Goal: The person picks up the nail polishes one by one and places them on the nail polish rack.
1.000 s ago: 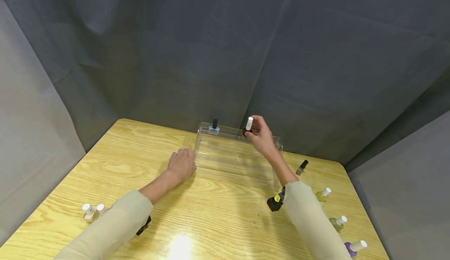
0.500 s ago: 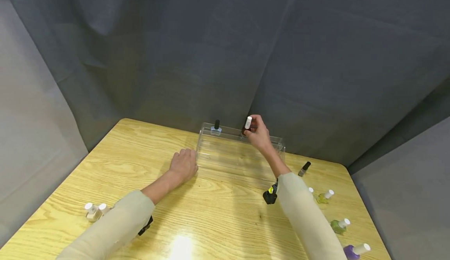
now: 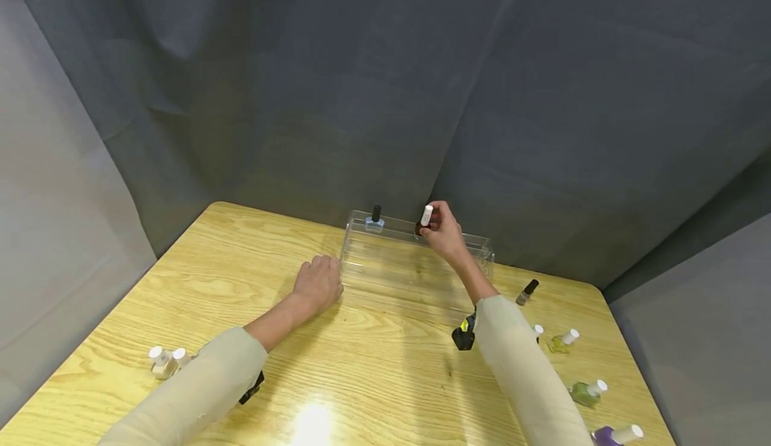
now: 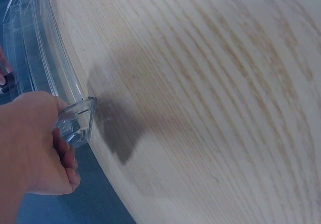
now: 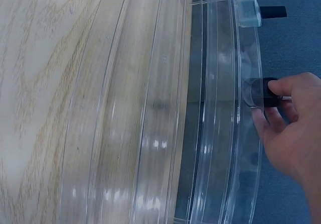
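Note:
A clear acrylic tiered rack (image 3: 391, 268) stands toward the back of the table. My left hand (image 3: 318, 284) grips its left end, fingers curled round the side panel (image 4: 80, 114) in the left wrist view. At the top tier, my right hand (image 3: 447, 237) pinches a dark red nail polish bottle (image 3: 420, 229) with a white cap. In the right wrist view this bottle (image 5: 255, 92) sits behind the tier's clear front lip, thumb and fingers around it. A pale blue nail polish bottle (image 3: 374, 224) with a black cap stands on the same tier, further left.
Right of the rack lies a black-capped nail polish bottle (image 3: 527, 292). Yellow (image 3: 559, 344), green (image 3: 584, 394) and purple (image 3: 604, 436) ones lie nearer, along the right side. Two white-capped bottles (image 3: 162, 365) stand at the left front. A dark curtain (image 3: 337, 98) hangs behind.
The head view has shifted slightly. My right hand has moved the dark red bottle a little left along the top tier, then slightly down. My left hand keeps its grip on the rack.

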